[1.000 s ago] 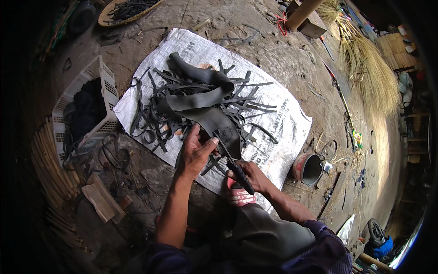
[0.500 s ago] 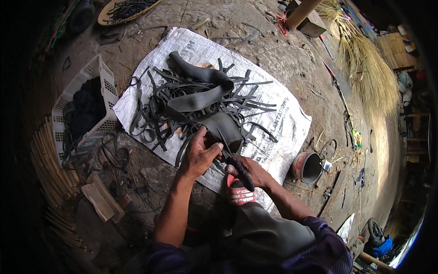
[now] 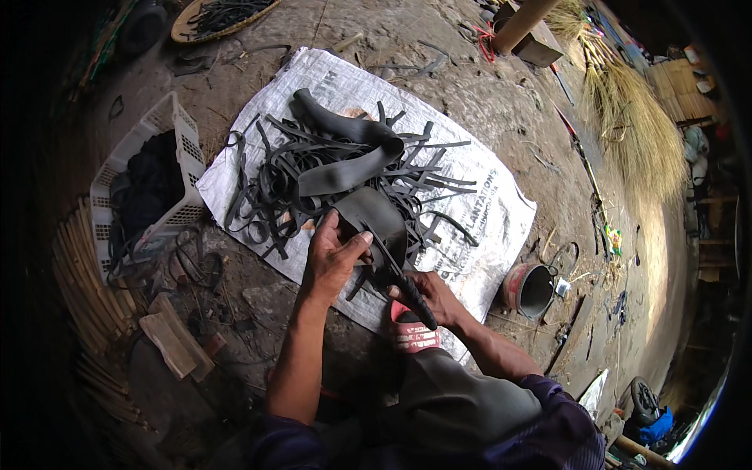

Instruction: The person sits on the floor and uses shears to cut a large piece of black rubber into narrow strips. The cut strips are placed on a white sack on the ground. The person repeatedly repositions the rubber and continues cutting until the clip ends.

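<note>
My left hand (image 3: 332, 265) pinches a curved piece of black rubber (image 3: 377, 213) between thumb and fingers, above the front of a white woven sack (image 3: 489, 223). In my right hand (image 3: 437, 299) is a pair of scissors (image 3: 417, 296) with a black-wrapped handle. Their narrow blades point away from me and lie against the rubber piece; how far they are open is hard to see. Just beyond lies a wide black rubber strip (image 3: 341, 174), curling over a heap of thin cut rubber strips (image 3: 278, 160). The held piece appears apart from that wide strip.
A white plastic crate (image 3: 188, 145) with dark material stands at left, near wood pieces (image 3: 174, 337). To the right is a small bucket (image 3: 529, 290). Far off are a round basket (image 3: 227, 35) of strips, a post (image 3: 521, 27) and dry broom grass (image 3: 630, 117). My red-and-white sandal (image 3: 415, 337) touches the sack.
My left hand has shifted slightly left and down with the rubber piece. A gap now shows between the piece and the wide strip. The scissors have barely moved.
</note>
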`<move>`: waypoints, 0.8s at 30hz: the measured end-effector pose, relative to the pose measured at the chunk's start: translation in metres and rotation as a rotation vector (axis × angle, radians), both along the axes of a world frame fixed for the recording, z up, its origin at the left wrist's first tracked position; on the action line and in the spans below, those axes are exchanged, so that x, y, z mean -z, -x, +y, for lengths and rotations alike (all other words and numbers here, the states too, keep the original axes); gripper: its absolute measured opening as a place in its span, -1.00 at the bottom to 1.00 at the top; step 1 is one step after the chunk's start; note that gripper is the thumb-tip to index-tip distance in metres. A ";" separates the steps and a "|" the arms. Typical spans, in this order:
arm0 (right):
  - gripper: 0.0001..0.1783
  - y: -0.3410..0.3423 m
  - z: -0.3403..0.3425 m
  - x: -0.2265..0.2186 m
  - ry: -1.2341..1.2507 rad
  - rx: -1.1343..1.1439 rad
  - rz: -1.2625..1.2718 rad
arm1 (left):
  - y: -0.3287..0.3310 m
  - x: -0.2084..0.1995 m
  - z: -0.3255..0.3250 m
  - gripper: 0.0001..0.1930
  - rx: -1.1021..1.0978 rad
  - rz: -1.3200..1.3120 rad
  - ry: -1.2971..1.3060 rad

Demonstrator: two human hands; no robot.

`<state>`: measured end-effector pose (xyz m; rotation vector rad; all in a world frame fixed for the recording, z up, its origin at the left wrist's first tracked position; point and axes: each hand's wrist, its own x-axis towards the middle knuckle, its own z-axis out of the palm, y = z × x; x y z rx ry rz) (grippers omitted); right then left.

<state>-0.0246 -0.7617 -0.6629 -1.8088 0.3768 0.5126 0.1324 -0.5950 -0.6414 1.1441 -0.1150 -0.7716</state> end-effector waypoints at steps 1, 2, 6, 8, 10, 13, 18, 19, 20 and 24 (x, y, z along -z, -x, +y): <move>-0.32 0.001 0.000 -0.001 -0.004 -0.013 0.027 | 0.000 0.000 0.000 -0.57 0.054 -0.009 -0.003; -0.33 0.001 0.001 -0.001 -0.033 0.021 -0.089 | 0.000 0.000 0.001 -0.57 0.033 -0.026 -0.006; -0.36 0.000 0.001 -0.001 -0.039 0.081 -0.243 | 0.003 0.000 0.001 -0.54 0.234 -0.033 -0.016; -0.36 0.000 -0.001 0.000 -0.040 0.051 -0.179 | 0.002 0.000 0.001 -0.58 0.221 0.006 -0.077; -0.34 0.001 -0.002 0.001 -0.009 -0.011 -0.007 | -0.001 -0.001 0.002 -0.65 0.094 0.054 -0.007; -0.33 0.002 0.000 0.001 -0.030 -0.034 0.030 | -0.003 -0.002 0.003 -0.73 0.064 0.010 0.000; -0.35 0.000 0.000 -0.002 -0.061 0.053 -0.142 | -0.001 -0.002 0.003 -0.72 0.243 -0.015 -0.026; -0.35 0.000 -0.003 -0.003 -0.071 0.042 -0.137 | -0.001 -0.001 0.003 -0.72 0.194 -0.006 -0.032; -0.34 0.000 -0.004 -0.004 -0.046 0.011 -0.063 | -0.002 0.000 0.003 -0.72 0.169 0.003 -0.033; -0.34 0.001 -0.003 -0.006 -0.009 -0.028 -0.039 | -0.004 0.002 0.006 -0.67 0.050 0.004 -0.049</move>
